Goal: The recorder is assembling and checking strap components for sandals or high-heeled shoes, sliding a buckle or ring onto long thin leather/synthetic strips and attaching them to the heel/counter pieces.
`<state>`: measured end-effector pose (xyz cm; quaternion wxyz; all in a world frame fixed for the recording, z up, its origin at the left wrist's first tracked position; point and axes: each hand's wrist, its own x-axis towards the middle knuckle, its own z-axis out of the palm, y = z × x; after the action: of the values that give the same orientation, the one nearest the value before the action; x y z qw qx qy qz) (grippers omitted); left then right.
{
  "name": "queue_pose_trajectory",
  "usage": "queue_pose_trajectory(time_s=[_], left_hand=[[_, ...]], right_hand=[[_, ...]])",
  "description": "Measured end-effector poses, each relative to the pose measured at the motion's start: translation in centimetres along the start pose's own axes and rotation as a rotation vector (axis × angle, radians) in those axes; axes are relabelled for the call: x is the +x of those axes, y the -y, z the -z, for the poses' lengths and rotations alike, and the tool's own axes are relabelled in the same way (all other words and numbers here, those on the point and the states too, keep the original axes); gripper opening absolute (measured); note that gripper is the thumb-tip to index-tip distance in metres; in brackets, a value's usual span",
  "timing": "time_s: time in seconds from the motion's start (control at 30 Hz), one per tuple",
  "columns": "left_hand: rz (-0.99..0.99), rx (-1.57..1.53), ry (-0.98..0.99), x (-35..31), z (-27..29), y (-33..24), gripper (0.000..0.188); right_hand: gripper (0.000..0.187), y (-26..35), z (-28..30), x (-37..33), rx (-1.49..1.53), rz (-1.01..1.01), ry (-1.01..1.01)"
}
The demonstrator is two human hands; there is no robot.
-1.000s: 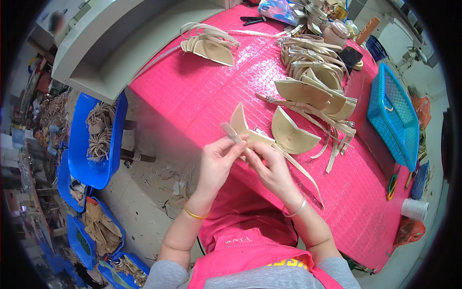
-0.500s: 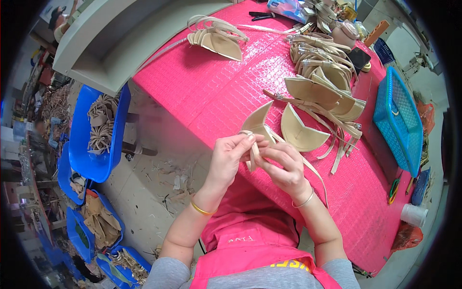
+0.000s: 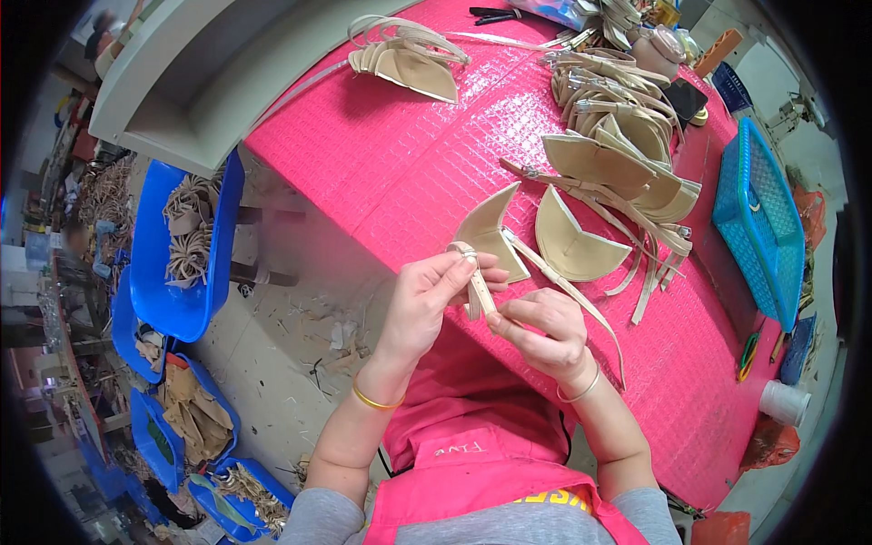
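Note:
Between my hands is a beige strap (image 3: pixel 481 292) with a row of small holes, bent into a loop at a small metal buckle (image 3: pixel 468 253). My left hand (image 3: pixel 423 300) pinches it by the buckle, while my right hand (image 3: pixel 548 334) grips its lower end between thumb and fingers. Just beyond lies a beige heel-shaped shoe piece (image 3: pixel 489 229), partly behind my left fingers. A second strap (image 3: pixel 574 292) trails from it to the right. Beside it rests another curved beige piece (image 3: pixel 572 238) with a notched, pale edge.
Stacked beige pieces with straps (image 3: pixel 595 165) cover the table's right side. A smaller stack (image 3: pixel 409 71) sits at the far left, near a grey shelf unit (image 3: pixel 173 100). A turquoise basket (image 3: pixel 758 227) stands at right, blue bins (image 3: pixel 173 313) at left. The pink table cover (image 3: pixel 381 182) looks glossy.
My right hand has drawn slightly down and right along the strap, so more of its holed length shows. My left hand stays by the buckle. The view has shifted slightly.

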<state>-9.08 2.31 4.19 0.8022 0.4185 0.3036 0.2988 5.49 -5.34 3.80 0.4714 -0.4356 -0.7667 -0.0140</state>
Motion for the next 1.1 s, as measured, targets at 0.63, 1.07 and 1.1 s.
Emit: queue_pose_trajectory(time_s=[0.63, 1.07, 1.1], left_hand=[[-0.138, 0.352, -0.139, -1.7, 0.2, -0.9, 0.020], [-0.310, 0.426, -0.162, -0.8, 0.9, -0.1, 0.027], [-0.368, 0.563, -0.185, -0.8, 0.9, 0.0, 0.024]], right_hand=[[0.011, 1.5, -1.7, 2.8, 0.973, -1.010, -0.316], [0.014, 1.9, -3.3, 1.9, 1.649, -1.337, -0.367], [0.014, 2.0, -3.4, 1.9, 1.647, -1.336, -0.371]])
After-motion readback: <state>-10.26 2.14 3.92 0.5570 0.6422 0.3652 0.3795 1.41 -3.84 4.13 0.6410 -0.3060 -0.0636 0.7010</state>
